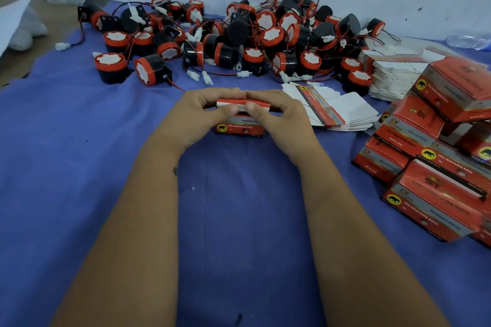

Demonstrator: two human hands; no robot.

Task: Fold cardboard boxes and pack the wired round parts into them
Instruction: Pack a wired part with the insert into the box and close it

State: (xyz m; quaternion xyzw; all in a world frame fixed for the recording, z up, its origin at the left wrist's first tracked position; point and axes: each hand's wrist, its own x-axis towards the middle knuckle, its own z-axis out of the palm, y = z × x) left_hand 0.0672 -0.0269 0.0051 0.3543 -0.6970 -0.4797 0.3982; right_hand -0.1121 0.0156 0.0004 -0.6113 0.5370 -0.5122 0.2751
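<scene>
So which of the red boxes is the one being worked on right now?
The small red box at centre on the blue cloth, with both hands' fingers pinching its top flap. The other boxes sit piled at right, untouched.

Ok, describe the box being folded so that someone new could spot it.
On the blue cloth, in front of the heap of black-and-red round parts, a small red cardboard box stands alone. Unlike the stacked boxes at right, both hands pinch its top flap.

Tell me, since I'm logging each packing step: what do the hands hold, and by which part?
Both hands, left and right, hold one red cardboard box by its top flap.
</scene>
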